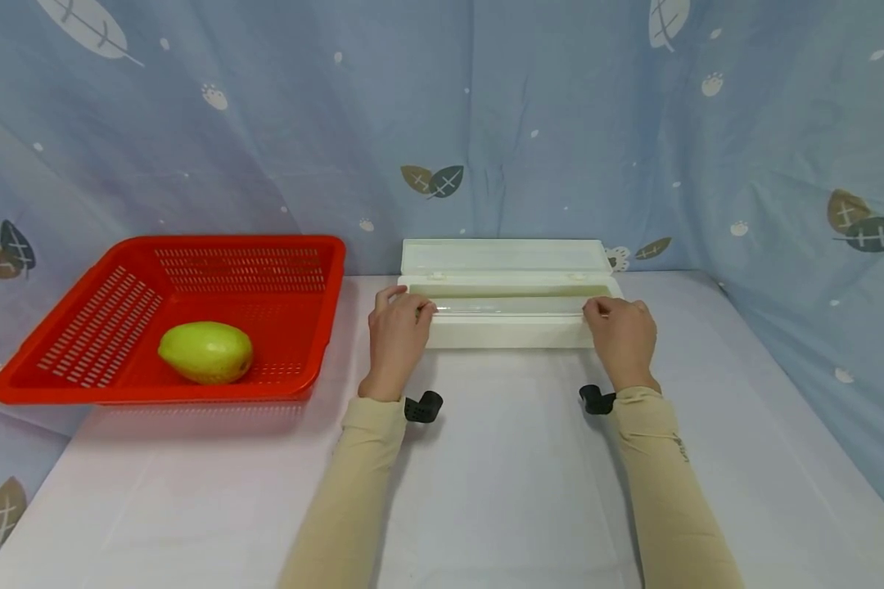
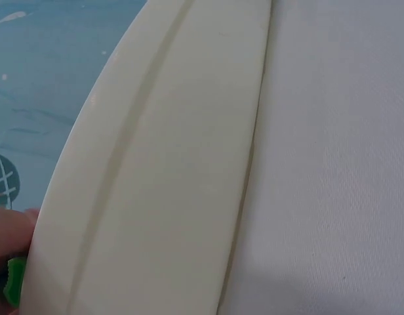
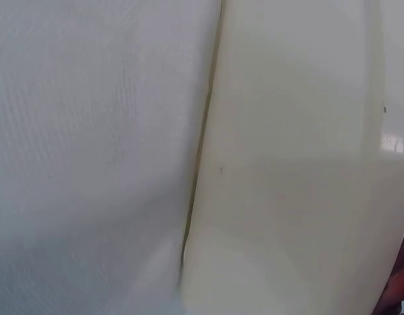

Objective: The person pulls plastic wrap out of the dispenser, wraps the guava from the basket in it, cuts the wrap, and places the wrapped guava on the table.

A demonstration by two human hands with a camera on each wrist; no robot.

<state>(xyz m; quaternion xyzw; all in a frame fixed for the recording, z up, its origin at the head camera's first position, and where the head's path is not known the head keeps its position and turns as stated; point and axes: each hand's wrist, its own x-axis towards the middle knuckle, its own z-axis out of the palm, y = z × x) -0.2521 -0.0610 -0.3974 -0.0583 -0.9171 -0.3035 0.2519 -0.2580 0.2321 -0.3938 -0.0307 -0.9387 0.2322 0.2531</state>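
A long white cling film dispenser box [image 1: 508, 334] stands at the back of the table, its lid [image 1: 504, 257] raised against the curtain. A strip of clear plastic film [image 1: 511, 305] stretches glossily across its opening. At the left end, my left hand [image 1: 399, 331] pinches the film's edge between thumb and fingers. My right hand [image 1: 622, 337] does likewise at the other end, its fingers curled in. In the left wrist view the box's front [image 2: 169, 157] fills the middle, with fingertips [image 2: 12, 230] at its far edge and a small green piece beside them.
To the left sits a red plastic basket [image 1: 324, 327] with slotted walls, holding a yellow-green fruit [image 1: 206, 352]. A white cloth covers the table [image 1: 508, 491]. Behind hangs a blue curtain [image 1: 530, 106] with leaf prints. A black wrist camera [image 1: 423, 406] sticks out from the left sleeve.
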